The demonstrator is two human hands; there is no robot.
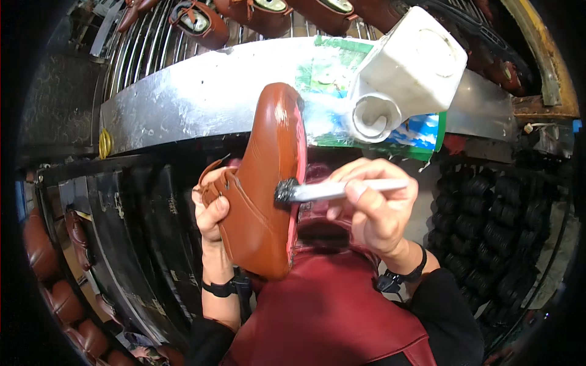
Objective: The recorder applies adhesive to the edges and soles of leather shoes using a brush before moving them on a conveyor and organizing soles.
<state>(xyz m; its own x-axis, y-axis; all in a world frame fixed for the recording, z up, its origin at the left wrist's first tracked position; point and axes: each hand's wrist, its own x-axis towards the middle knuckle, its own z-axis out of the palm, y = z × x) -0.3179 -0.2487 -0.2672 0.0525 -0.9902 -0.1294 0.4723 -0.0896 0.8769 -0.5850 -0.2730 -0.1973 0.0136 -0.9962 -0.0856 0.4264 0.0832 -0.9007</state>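
A brown leather shoe [259,177] is tilted on its side in front of me, toe pointing away. My left hand [212,210] is closed around its laced opening, the thumb on the outside. Along the shoe's right side runs a pink band [301,146] at the sole edge. My right hand [381,201] pinches the pale handle of a brush [329,190]. The brush's dark, wet-looking bristles are at the pink edge, overlapping the leather in view; whether they touch cannot be told.
A white plastic container [421,61] with an open spout lies on the metal ledge [201,91] ahead. Beyond it, brown shoes [201,24] stand on a bar rack. Stacked black soles [488,226] are at the right; more brown shoes [67,299] are at the left.
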